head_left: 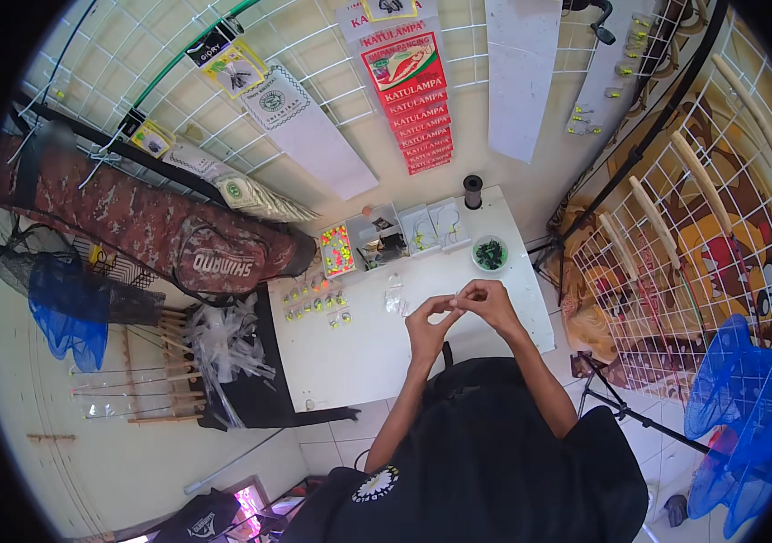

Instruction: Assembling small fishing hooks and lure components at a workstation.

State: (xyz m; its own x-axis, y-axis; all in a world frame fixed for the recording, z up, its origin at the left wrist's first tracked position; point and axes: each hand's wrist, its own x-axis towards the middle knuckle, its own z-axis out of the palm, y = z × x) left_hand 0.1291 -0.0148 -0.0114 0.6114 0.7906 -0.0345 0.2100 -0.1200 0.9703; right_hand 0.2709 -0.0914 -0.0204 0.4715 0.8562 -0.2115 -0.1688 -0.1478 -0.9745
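The left hand [426, 330] and the right hand [492, 305] are held together above the right part of the white tabletop [341, 362], with the forearms brought in from below. On each hand the thumb and index fingers [440, 304] are closed in a pinch, and the 2 pinches are met tip to tip. Something small and pale seems to be pinched there, but it is too small to be identified.

Just left of the left hand, clear plastic packets [394, 297] are laid flat. Beyond the right hand, a round tub [492, 270] is seen, filled with dark green pieces [491, 253]. Near the far edge, a black spool [473, 193] is stood upright.

Along the back, 2 white trays [456, 242] are placed side by side, with thin strands laid in them. To their left, dark items are held in a divided box [384, 264], and beside it small orange, yellow and green pieces [337, 251] are heaped in a container. In front of these, small filled packets [320, 305] with yellow-green bits are set out in rows. On the wall grid, a strip of red packets [416, 109] is hung.
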